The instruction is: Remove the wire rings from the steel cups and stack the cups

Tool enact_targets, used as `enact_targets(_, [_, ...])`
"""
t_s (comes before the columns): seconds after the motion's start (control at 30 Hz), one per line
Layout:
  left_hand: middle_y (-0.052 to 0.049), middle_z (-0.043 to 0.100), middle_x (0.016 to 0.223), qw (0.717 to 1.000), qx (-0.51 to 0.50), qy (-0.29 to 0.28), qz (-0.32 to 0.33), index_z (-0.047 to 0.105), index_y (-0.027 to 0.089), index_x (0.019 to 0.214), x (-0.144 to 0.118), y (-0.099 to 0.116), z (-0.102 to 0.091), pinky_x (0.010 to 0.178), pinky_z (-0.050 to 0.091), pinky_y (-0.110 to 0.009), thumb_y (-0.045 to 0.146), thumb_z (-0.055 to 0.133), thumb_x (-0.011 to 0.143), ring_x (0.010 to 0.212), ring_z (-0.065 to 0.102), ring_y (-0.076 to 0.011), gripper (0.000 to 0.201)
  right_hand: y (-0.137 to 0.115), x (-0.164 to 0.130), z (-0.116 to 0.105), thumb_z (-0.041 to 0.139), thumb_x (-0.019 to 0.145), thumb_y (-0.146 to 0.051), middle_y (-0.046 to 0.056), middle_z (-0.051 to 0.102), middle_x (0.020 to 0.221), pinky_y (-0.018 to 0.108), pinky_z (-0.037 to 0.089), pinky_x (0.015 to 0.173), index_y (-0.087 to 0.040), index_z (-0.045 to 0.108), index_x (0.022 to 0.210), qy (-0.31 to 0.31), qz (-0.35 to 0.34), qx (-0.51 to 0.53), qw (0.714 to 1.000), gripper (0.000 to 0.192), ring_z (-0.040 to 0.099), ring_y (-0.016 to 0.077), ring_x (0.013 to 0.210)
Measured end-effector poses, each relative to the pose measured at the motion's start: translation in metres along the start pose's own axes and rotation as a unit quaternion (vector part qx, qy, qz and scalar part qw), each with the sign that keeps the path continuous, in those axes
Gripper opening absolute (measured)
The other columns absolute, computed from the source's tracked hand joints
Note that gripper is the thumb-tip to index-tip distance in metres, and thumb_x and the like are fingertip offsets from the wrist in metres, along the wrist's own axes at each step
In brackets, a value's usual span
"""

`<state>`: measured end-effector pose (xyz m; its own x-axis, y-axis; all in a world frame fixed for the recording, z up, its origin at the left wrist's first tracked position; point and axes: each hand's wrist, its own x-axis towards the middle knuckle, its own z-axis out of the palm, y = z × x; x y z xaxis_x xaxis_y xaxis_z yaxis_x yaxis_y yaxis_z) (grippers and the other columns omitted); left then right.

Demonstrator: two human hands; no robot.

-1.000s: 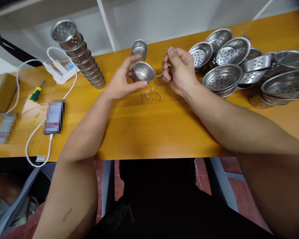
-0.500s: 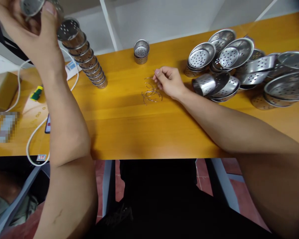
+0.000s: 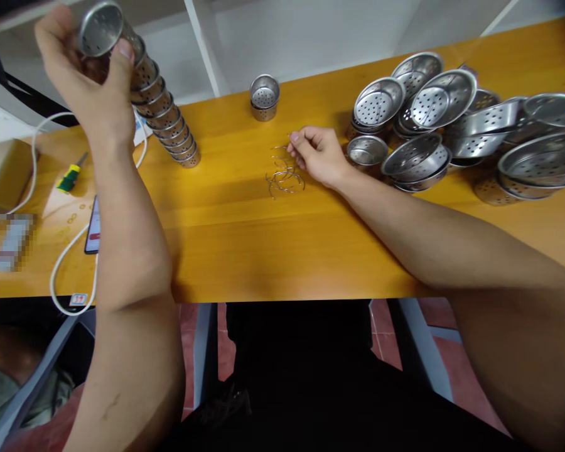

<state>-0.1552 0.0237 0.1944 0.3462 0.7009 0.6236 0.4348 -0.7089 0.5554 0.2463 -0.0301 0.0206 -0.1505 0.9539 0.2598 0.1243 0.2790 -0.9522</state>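
My left hand (image 3: 82,75) is raised at the upper left and grips a small perforated steel cup (image 3: 96,28) right at the top of a leaning stack of the same cups (image 3: 169,122). On the wooden table (image 3: 282,245) my right hand (image 3: 317,154) rests beside a small heap of bent wire handles (image 3: 282,176), its fingertips pinching at one wire on the heap's upper right edge. A single steel cup (image 3: 264,97) stands alone at the table's far edge, behind the wires.
A pile of perforated steel strainer bowls (image 3: 452,132) fills the right end of the table. At the left lie a yellow-green screwdriver (image 3: 68,177), a phone (image 3: 93,233) on a white cable (image 3: 70,257), a white power strip and a cardboard box (image 3: 2,172).
My left hand carried a cup from the table's middle up to the stack at the left. My right hand came down from mid-air onto the wire heap. One small cup near the bowls turned upright.
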Motion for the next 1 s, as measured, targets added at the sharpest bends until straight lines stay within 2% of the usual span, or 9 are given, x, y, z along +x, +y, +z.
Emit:
enact_targets(0.1, [-0.007, 0.060, 0.198, 1.000, 0.004, -0.002, 0.001, 0.043, 0.050, 0.199, -0.015, 0.059, 0.074, 0.168, 0.033, -0.072, 0.113, 0.058, 0.109, 0.212, 0.011, -0.0457, 0.110, -0.005, -0.003, 0.001, 0.084, 0.116, -0.103, 0.005, 0.062, 0.086, 0.036, 0.046, 0.057, -0.029, 0.068, 0.096, -0.002, 0.006, -0.008, 1.000, 0.078, 0.049, 0.0204, 0.068])
enact_targets(0.17, [-0.007, 0.062, 0.197, 1.000, 0.003, -0.015, 0.001, 0.042, 0.050, 0.200, -0.021, 0.085, 0.117, 0.167, 0.038, -0.072, 0.109, 0.061, 0.112, 0.211, 0.017, -0.0458, 0.107, -0.008, -0.005, 0.002, 0.084, 0.118, -0.101, 0.005, 0.062, 0.085, 0.037, 0.047, 0.057, -0.030, 0.068, 0.095, -0.006, 0.006, -0.014, 1.000, 0.076, 0.050, 0.0209, 0.069])
enact_targets(0.2, [-0.007, 0.063, 0.197, 1.000, 0.001, -0.019, 0.001, 0.041, 0.050, 0.200, -0.022, 0.093, 0.133, 0.167, 0.039, -0.072, 0.108, 0.062, 0.113, 0.211, 0.020, -0.0459, 0.107, -0.008, -0.005, 0.002, 0.084, 0.118, -0.100, 0.005, 0.062, 0.084, 0.037, 0.047, 0.058, -0.030, 0.068, 0.094, -0.007, 0.006, -0.016, 1.000, 0.076, 0.050, 0.0210, 0.069])
enact_targets(0.27, [-0.007, 0.063, 0.197, 1.000, -0.001, -0.023, 0.000, 0.042, 0.050, 0.200, -0.024, 0.100, 0.150, 0.167, 0.040, -0.072, 0.106, 0.064, 0.114, 0.210, 0.023, -0.0461, 0.105, -0.009, -0.006, 0.002, 0.084, 0.119, -0.100, 0.005, 0.061, 0.084, 0.037, 0.048, 0.058, -0.029, 0.068, 0.094, -0.008, 0.005, -0.020, 1.000, 0.076, 0.051, 0.0209, 0.069])
enact_targets(0.6, [-0.010, 0.067, 0.194, 0.999, 0.000, -0.032, -0.004, 0.049, 0.046, 0.197, -0.038, 0.095, 0.147, 0.165, 0.045, -0.073, 0.099, 0.070, 0.116, 0.206, 0.036, -0.0463, 0.099, -0.005, -0.005, 0.003, 0.087, 0.120, -0.095, 0.004, 0.064, 0.085, 0.033, 0.051, 0.059, -0.027, 0.069, 0.094, -0.008, -0.001, -0.012, 1.000, 0.075, 0.052, 0.0181, 0.068])
enact_targets(0.87, [-0.012, 0.070, 0.191, 0.999, 0.002, -0.045, 0.001, 0.055, 0.043, 0.193, -0.044, 0.106, 0.156, 0.163, 0.050, -0.072, 0.094, 0.074, 0.116, 0.201, 0.047, -0.0457, 0.094, -0.010, -0.007, 0.004, 0.091, 0.123, -0.083, 0.005, 0.063, 0.083, 0.035, 0.052, 0.061, -0.028, 0.070, 0.092, -0.006, 0.016, -0.014, 1.000, 0.067, 0.054, 0.0204, 0.071])
enact_targets(0.93, [-0.013, 0.071, 0.190, 0.999, 0.004, -0.049, 0.004, 0.056, 0.042, 0.192, -0.044, 0.100, 0.144, 0.162, 0.051, -0.072, 0.093, 0.075, 0.116, 0.199, 0.049, -0.0456, 0.093, -0.010, -0.007, 0.004, 0.091, 0.122, -0.085, 0.006, 0.064, 0.085, 0.036, 0.052, 0.061, -0.028, 0.070, 0.091, -0.005, 0.020, -0.016, 1.000, 0.068, 0.055, 0.0209, 0.072])
enact_targets(1.0, [-0.014, 0.069, 0.191, 0.999, 0.009, -0.044, 0.003, 0.056, 0.042, 0.191, -0.040, 0.082, 0.114, 0.162, 0.052, -0.072, 0.092, 0.075, 0.116, 0.199, 0.049, -0.0459, 0.093, -0.011, -0.007, 0.003, 0.090, 0.122, -0.086, 0.006, 0.064, 0.085, 0.036, 0.052, 0.062, -0.028, 0.070, 0.092, -0.006, 0.023, -0.021, 0.999, 0.068, 0.054, 0.0209, 0.072])
